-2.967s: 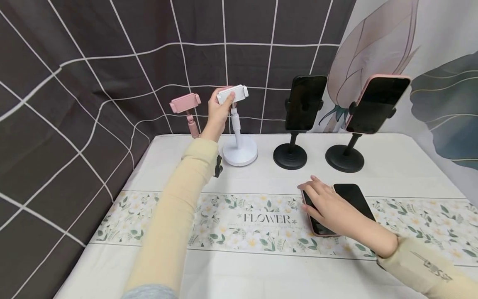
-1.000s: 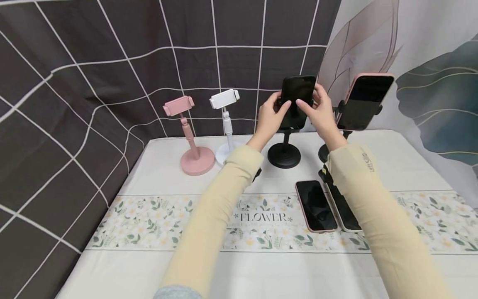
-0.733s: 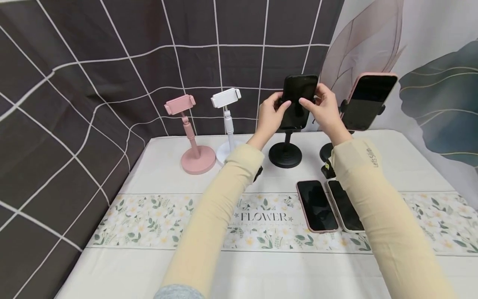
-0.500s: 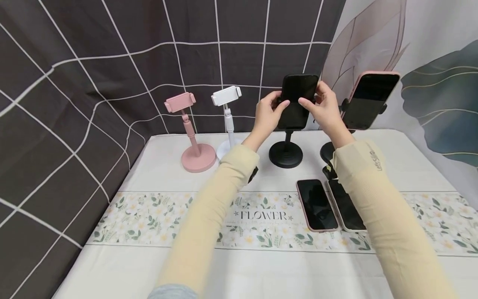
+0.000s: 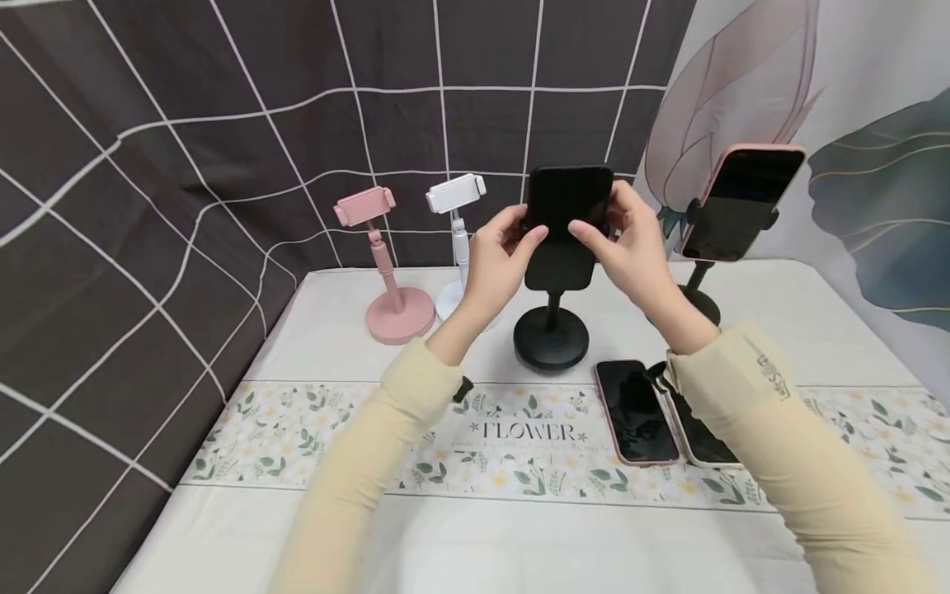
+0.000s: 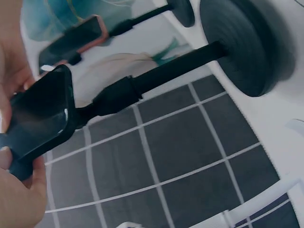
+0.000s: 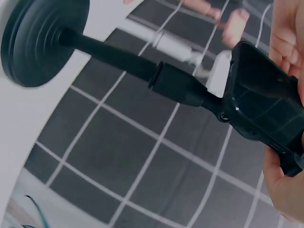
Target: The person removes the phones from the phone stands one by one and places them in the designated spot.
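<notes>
A black phone [image 5: 570, 198] sits upright in the clamp of a black phone stand [image 5: 552, 338]. From its left side my left hand [image 5: 493, 260] grips the phone and clamp, the thumb on the screen edge and the fingers curled behind. My right hand [image 5: 634, 247] does the same from the right. In the left wrist view the stand's pole [image 6: 175, 69] runs from the round base to the clamp. The right wrist view shows the phone [image 7: 263, 95] between both hands, with the clamp partly hidden by the fingers.
To the left stand a pink phone stand [image 5: 399, 316] and a white phone stand [image 5: 456, 194]. A pink-edged phone [image 5: 742, 206] is mounted at right. Two phones, a pink-edged one [image 5: 637, 412] and a white-edged one [image 5: 701, 433], lie on the flowered tablecloth [image 5: 312, 429].
The left hand has left the white stand and the right hand the flat phones; both took hold of the black stand. Since half a second ago it has moved nearer and left.
</notes>
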